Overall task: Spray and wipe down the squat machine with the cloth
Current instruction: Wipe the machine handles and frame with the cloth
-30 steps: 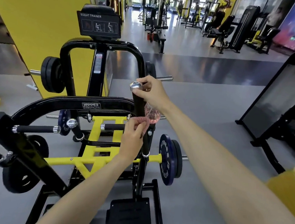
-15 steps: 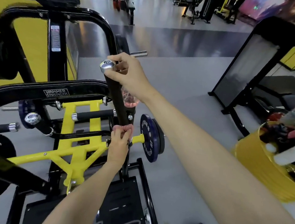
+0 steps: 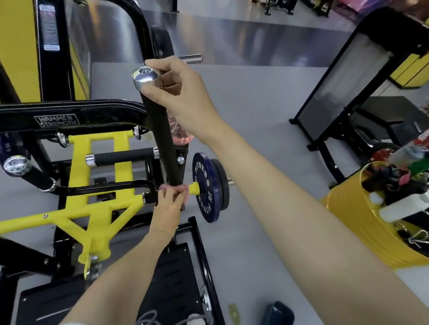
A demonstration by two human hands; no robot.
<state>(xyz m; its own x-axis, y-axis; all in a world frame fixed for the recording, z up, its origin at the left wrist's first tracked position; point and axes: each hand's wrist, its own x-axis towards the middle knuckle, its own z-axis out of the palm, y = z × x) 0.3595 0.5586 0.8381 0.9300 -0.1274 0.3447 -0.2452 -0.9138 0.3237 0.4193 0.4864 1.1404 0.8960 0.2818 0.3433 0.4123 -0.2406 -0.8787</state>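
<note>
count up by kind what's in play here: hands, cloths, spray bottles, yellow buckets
bare hands: 2 (left hand, right hand)
pink knitted cloth: 1
clear pink-tinted plastic spray bottle: 1
yellow round bucket: 1
total: 5

Grey floor: squat machine standing, yellow bucket right, dark blue case near.

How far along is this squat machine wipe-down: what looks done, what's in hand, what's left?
Done, probably: the upright bar, since the cloth sits at its foot. In hand: the left hand grips the cloth there; the right hand holds the bar's top. Left, likely: yellow frame, footplate.
</note>
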